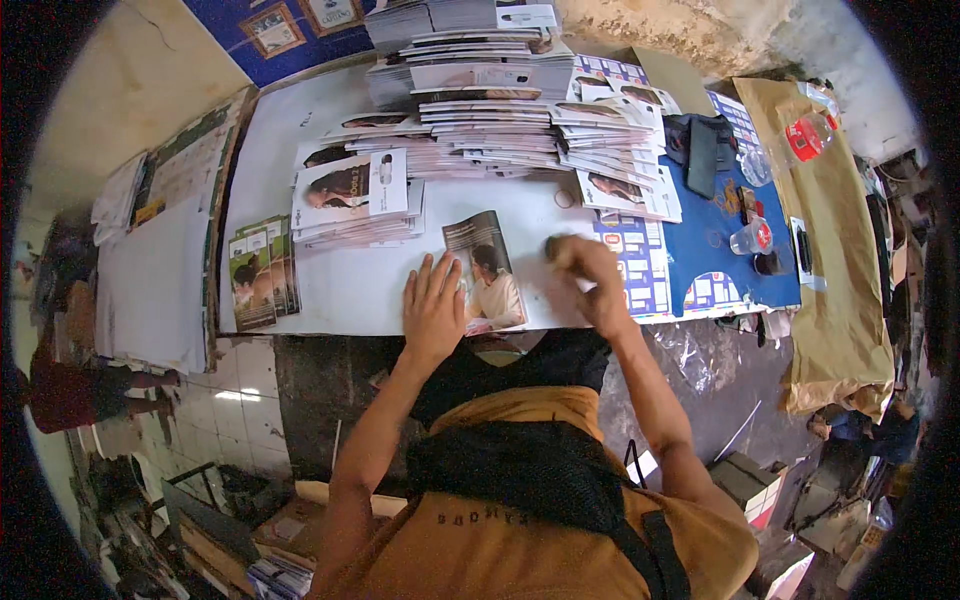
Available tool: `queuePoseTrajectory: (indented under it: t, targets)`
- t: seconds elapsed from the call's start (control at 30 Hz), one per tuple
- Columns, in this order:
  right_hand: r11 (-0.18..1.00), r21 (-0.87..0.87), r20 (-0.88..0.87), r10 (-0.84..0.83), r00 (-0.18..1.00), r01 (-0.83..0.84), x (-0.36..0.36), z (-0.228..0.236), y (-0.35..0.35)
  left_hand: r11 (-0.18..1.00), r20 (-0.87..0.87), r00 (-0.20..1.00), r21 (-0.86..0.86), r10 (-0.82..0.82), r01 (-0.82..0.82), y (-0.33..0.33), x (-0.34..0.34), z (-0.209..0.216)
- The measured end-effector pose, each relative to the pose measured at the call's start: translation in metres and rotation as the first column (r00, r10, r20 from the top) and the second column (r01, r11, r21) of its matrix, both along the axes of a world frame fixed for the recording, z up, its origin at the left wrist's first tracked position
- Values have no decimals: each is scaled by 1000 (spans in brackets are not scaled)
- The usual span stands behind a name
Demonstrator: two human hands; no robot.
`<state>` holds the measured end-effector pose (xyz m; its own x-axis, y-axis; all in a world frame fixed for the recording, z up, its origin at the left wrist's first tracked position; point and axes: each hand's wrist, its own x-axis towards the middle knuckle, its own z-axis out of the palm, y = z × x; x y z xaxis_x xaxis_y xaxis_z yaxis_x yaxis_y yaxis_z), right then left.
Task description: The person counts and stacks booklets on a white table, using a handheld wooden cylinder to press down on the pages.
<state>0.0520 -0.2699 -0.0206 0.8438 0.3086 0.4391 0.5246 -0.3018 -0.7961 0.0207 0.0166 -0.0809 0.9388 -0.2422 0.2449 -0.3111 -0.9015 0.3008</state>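
A folded leaflet (492, 285) with a picture of a person in a light top lies on the white tabletop (350, 290) near its front edge. My left hand (436, 300) rests flat on the leaflet's left side, fingers stretched out. To the right of the leaflet, my right hand (592, 275) is curled, somewhat blurred, with a small dark roundish thing (553, 247) at its fingertips; its kind cannot be made out. Beyond the hands stands a pile of white leaflets (355, 195) with a dark-haired figure printed on top. Several green and brown leaflets (262, 270) lie overlapped at the left.
Tall stacks of folded leaflets (480, 130) fill the back of the table. On the blue surface (715, 265) at the right are a dark phone-like thing (702, 157) and a plastic cup (750, 238). A red-labelled bottle (808, 135) lies on brown paper (835, 290). A rubber band (565, 199) lies mid-table.
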Motion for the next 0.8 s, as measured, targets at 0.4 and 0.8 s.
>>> queuePoseTrajectory:
  t: [0.4,0.8]
  targets:
    - [716,-675,236,-23,971,181,86,-27,55,1000,-26,999,18,-22,22,-6,1,5]
    - [656,-713,-119,234,965,-247,-53,1,2,985,-310,947,116,-85,127,-31,40,70]
